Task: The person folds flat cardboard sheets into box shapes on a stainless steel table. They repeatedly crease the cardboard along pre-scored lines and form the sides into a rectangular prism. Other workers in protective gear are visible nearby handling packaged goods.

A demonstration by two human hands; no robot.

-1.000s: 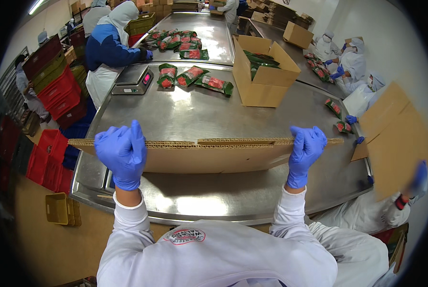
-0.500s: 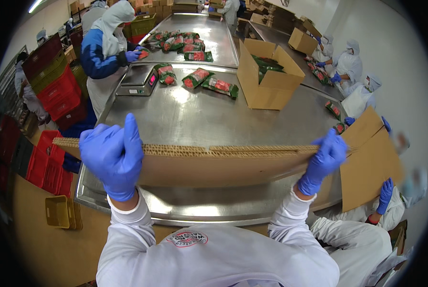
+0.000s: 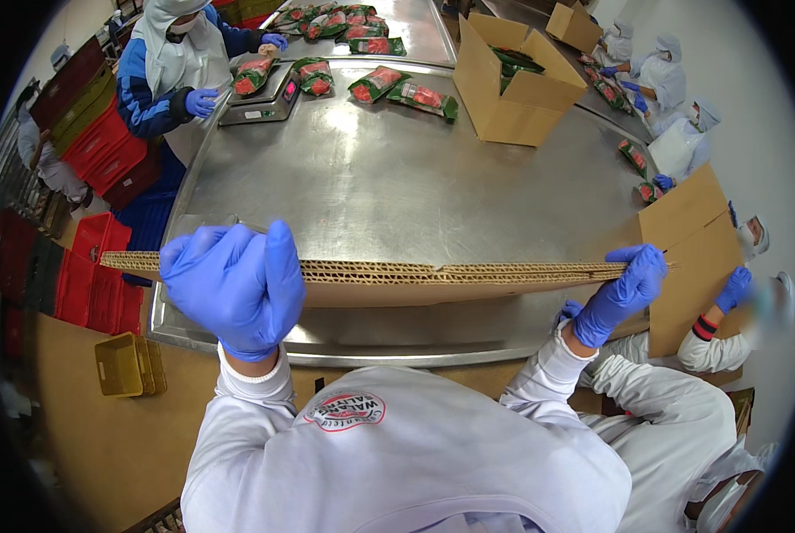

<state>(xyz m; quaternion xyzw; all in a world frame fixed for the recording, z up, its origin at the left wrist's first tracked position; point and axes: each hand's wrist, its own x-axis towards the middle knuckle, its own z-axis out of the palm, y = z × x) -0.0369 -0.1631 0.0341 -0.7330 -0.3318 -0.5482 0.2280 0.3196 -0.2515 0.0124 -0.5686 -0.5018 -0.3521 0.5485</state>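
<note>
Both my hands, in blue gloves, grip a flattened cardboard box (image 3: 433, 272) held on edge across my front, its corrugated layers facing up. My left hand (image 3: 236, 282) is closed over its left part, with the thumb pointing up. Toward the other end, my right hand (image 3: 622, 289) is closed around the cardboard. Behind the cardboard lies the steel table (image 3: 326, 191), whose near rim shows below it. The undersides of my fingers are partly hidden.
An open carton (image 3: 522, 89) holding green packs stands at the table's far right. Red-and-green packs (image 3: 422, 99) lie near a scale (image 3: 264, 96), where a co-worker (image 3: 180, 67) stands. At my right, another person holds a cardboard sheet (image 3: 695, 258). Red crates (image 3: 103, 275) and a yellow crate (image 3: 120, 364) sit left.
The cardboard has tipped so less of its face shows. My view has shifted, with the table higher in it. A pack now rests on the scale, and the co-worker's hands have moved apart.
</note>
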